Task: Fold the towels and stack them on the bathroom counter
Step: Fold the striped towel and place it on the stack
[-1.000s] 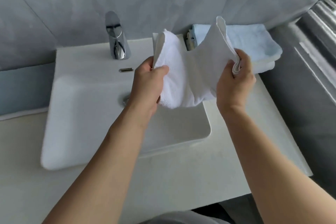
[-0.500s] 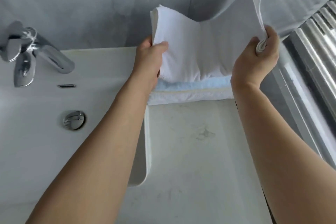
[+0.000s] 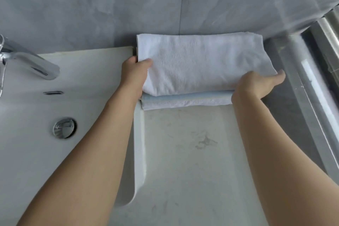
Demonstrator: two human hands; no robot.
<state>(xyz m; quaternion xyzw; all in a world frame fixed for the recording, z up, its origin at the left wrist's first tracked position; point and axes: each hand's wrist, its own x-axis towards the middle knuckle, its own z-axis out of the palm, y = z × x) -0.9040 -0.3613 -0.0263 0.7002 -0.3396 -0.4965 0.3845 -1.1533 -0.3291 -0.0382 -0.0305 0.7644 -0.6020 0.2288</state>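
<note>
A folded white towel (image 3: pixel 200 62) lies flat on top of a stack at the back of the pale counter (image 3: pixel 185 161), against the grey wall. Under it show the front edges of a light blue towel (image 3: pixel 187 95) and another white towel (image 3: pixel 185 104). My left hand (image 3: pixel 134 71) grips the top towel's left edge, thumb on top and fingers underneath. My right hand (image 3: pixel 256 84) holds the towel's front right corner, with the thumb stretched along the right edge and the fingers hidden under the cloth.
A white basin (image 3: pixel 36 115) with a chrome drain plug (image 3: pixel 64 127) and a chrome tap (image 3: pixel 27 60) fills the left. Its rim (image 3: pixel 139 152) runs beside my left forearm. A metal-framed ledge (image 3: pixel 311 88) borders the counter on the right.
The white towel was held up in the air in both hands; now it has come down flat onto the stack. My view has closed in on the counter.
</note>
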